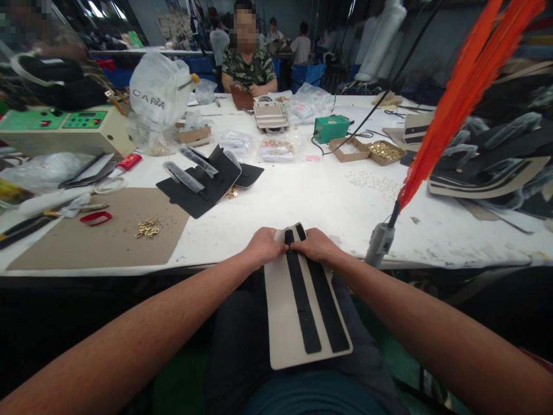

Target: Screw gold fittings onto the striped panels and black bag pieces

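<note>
A beige panel with two black strips along it lies tilted over my lap, its far end at the table edge. My left hand grips the panel's far end on the left, thumb pressed near a black strip. From the right, my right hand grips the same end, its thumb almost meeting the left one. The fingers under the panel are hidden. Beyond the hands lie black panels with plastic-wrapped handles. Small gold metal fittings are heaped on a brown board to the left.
An orange tassel on a grey holder rises at the right table edge. Farther back are a green box with a cable and a carton of gold pieces. More panels are stacked at right. A person sits across the table.
</note>
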Action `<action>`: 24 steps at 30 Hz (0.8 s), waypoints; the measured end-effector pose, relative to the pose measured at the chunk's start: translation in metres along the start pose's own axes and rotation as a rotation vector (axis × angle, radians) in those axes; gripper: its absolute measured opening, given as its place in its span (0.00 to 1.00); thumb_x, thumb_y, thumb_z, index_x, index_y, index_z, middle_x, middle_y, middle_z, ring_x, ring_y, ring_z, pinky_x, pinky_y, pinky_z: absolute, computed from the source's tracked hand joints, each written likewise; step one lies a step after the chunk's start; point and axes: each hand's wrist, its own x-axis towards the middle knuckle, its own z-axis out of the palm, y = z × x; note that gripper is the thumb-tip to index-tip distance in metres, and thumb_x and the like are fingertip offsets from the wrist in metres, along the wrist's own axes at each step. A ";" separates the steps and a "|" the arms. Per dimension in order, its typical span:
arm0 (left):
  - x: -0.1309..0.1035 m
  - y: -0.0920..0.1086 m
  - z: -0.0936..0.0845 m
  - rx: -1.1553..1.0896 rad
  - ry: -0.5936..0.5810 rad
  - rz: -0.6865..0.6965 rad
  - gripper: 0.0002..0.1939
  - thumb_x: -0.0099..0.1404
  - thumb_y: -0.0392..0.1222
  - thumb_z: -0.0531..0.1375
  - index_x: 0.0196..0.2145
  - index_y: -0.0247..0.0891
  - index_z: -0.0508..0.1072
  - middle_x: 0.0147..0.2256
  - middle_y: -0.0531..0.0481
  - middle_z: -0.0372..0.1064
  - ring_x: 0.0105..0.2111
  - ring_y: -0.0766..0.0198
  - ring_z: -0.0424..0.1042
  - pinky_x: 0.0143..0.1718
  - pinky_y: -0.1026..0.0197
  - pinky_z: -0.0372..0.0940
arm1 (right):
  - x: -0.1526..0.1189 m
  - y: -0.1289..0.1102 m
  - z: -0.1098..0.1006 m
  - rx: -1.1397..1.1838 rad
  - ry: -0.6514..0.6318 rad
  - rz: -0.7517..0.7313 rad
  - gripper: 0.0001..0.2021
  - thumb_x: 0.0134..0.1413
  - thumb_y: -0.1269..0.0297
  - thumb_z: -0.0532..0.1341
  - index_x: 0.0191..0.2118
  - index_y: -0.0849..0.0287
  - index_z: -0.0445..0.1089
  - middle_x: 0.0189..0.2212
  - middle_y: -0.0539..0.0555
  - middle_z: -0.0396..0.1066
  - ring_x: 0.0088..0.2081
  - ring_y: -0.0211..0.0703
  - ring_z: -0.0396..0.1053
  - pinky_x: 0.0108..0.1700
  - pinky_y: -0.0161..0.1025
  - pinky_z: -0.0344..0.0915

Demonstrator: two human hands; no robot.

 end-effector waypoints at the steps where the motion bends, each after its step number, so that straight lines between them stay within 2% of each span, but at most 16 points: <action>1: 0.001 -0.001 0.000 -0.009 -0.002 -0.009 0.04 0.52 0.37 0.69 0.27 0.36 0.79 0.28 0.49 0.77 0.29 0.58 0.75 0.27 0.63 0.62 | 0.001 0.000 0.000 -0.001 -0.002 0.001 0.12 0.54 0.60 0.67 0.38 0.65 0.78 0.35 0.60 0.80 0.35 0.48 0.76 0.32 0.37 0.63; 7: 0.002 -0.003 -0.002 -0.092 -0.023 -0.053 0.08 0.51 0.35 0.68 0.32 0.35 0.81 0.30 0.49 0.78 0.30 0.58 0.76 0.28 0.63 0.66 | 0.000 -0.004 0.000 0.005 -0.035 -0.025 0.11 0.57 0.60 0.66 0.37 0.64 0.79 0.35 0.58 0.80 0.35 0.46 0.76 0.32 0.36 0.63; 15: 0.000 -0.006 -0.005 -0.121 -0.043 -0.057 0.08 0.52 0.35 0.66 0.33 0.35 0.80 0.30 0.49 0.78 0.30 0.59 0.76 0.29 0.63 0.68 | 0.000 -0.012 -0.005 -0.038 -0.076 -0.042 0.11 0.56 0.61 0.66 0.37 0.66 0.79 0.33 0.60 0.79 0.34 0.48 0.75 0.32 0.37 0.63; 20: -0.001 -0.003 -0.013 -0.020 -0.044 -0.003 0.05 0.51 0.35 0.66 0.30 0.35 0.78 0.28 0.50 0.76 0.28 0.60 0.74 0.26 0.64 0.64 | -0.001 -0.012 -0.007 -0.036 -0.088 -0.044 0.12 0.57 0.60 0.65 0.38 0.66 0.79 0.35 0.61 0.80 0.34 0.48 0.76 0.31 0.37 0.63; 24: -0.001 0.001 -0.018 0.129 -0.019 0.076 0.06 0.51 0.36 0.67 0.31 0.36 0.79 0.29 0.50 0.77 0.31 0.58 0.74 0.28 0.63 0.62 | 0.000 -0.010 -0.006 -0.036 -0.093 -0.051 0.13 0.58 0.60 0.64 0.39 0.66 0.79 0.36 0.60 0.80 0.35 0.48 0.76 0.32 0.37 0.63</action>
